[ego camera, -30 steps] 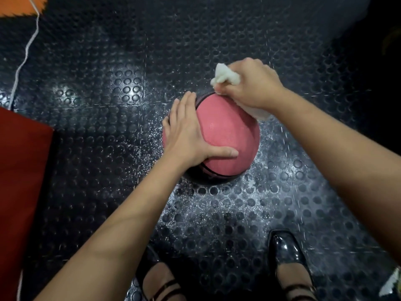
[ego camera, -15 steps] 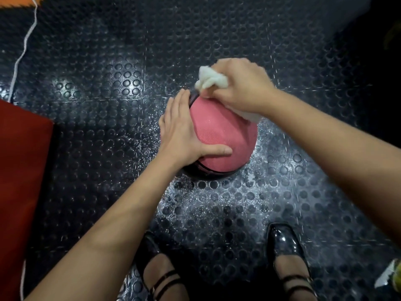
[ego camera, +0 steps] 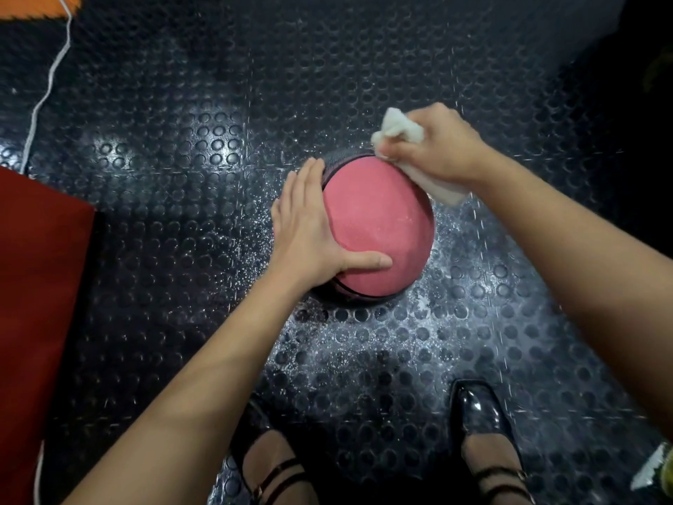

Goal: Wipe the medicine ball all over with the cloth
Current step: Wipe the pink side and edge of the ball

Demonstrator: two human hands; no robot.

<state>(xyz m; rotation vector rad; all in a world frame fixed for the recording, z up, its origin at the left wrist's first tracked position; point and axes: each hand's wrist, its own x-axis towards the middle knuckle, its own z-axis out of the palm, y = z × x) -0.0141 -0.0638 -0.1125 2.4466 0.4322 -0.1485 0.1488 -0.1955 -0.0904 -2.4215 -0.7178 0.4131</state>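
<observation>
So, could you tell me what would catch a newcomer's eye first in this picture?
First the pink medicine ball at the centre of the dark studded floor. Next the two bare hands on it: the left hand lies flat against its left side, while the right hand grips a white cloth at its far right edge. A red mat fills the left edge.

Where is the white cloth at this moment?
In the head view the cloth is bunched in the right hand, upper right of centre, pressed to the far right edge of the medicine ball, opposite the left hand.
</observation>
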